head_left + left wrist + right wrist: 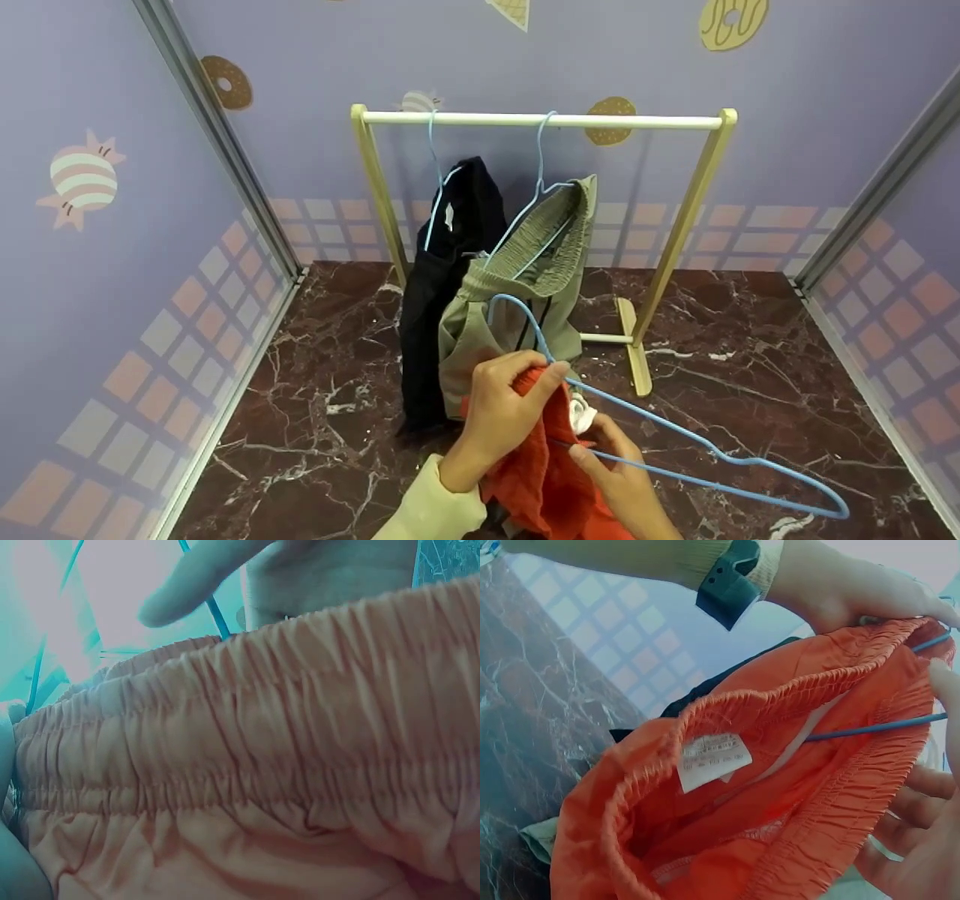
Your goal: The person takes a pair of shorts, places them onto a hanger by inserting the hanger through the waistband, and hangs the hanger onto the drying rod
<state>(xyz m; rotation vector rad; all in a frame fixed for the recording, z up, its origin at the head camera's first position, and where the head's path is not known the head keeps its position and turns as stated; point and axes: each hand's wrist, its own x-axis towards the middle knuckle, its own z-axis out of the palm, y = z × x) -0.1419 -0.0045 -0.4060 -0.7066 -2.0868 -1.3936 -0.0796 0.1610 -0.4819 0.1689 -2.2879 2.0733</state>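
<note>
Orange elastic-waist pants (551, 480) are held up in front, their waistband gathered and a white care label (714, 757) showing inside. My left hand (499, 409) pinches the waistband at one side, beside the neck of a blue hanger (652, 416). One end of that hanger is inside the waistband; the other sticks out to the right. My right hand (622, 480) holds the waistband's near right edge, thumb by the hanger's lower bar and fingers outside the cloth. A white drawstring (580, 414) bunches between the hands. In the left wrist view, the ribbed waistband (247, 727) fills most of the picture.
Behind stands a wooden rack with a white rail (637, 121). Black pants (427, 330) and khaki pants (480, 307) hang from it on blue hangers, left of its middle. Patterned walls (90, 285) enclose the dark red marble surface (330, 420) on three sides.
</note>
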